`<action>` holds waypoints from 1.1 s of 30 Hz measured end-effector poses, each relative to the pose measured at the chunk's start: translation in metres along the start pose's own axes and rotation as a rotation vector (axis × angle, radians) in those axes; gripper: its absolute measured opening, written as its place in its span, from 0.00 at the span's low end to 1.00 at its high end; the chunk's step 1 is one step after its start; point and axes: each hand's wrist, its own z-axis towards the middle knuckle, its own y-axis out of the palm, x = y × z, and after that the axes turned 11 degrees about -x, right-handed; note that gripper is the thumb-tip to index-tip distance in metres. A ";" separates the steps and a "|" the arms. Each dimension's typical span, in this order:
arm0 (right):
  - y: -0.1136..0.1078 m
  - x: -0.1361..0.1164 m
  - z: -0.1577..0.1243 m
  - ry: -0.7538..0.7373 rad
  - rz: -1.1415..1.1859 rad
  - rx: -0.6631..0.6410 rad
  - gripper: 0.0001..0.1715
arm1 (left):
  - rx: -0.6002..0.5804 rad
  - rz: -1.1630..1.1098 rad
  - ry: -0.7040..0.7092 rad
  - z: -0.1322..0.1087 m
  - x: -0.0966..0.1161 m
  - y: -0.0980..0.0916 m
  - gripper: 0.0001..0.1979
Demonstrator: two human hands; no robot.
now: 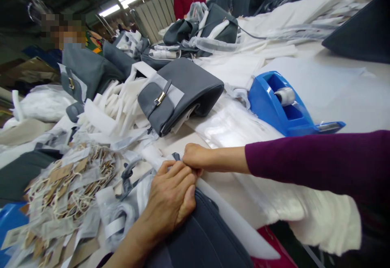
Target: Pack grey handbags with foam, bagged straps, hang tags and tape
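Observation:
My left hand (170, 197) rests with fingers curled over a dark grey bag (207, 239) at the table's near edge, pressing a white foam-wrapped strap (231, 219) against it. My right hand (195, 156), in a purple sleeve, comes in from the right and pinches the end of that white wrapping, where a bit of grey strap shows. The two hands touch each other at the strap's end. What exactly the right fingers pinch is partly hidden.
A blue tape dispenser (283, 105) stands to the right. A grey handbag with a gold clasp (176, 93) lies ahead beside white foam strips (115, 105). A pile of paper tags on strings (67, 186) lies left. More bags and two other people are at the far side.

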 end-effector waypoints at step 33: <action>0.074 0.052 -0.114 -0.291 0.059 0.534 0.12 | -0.195 -0.246 -0.002 -0.008 -0.010 -0.011 0.20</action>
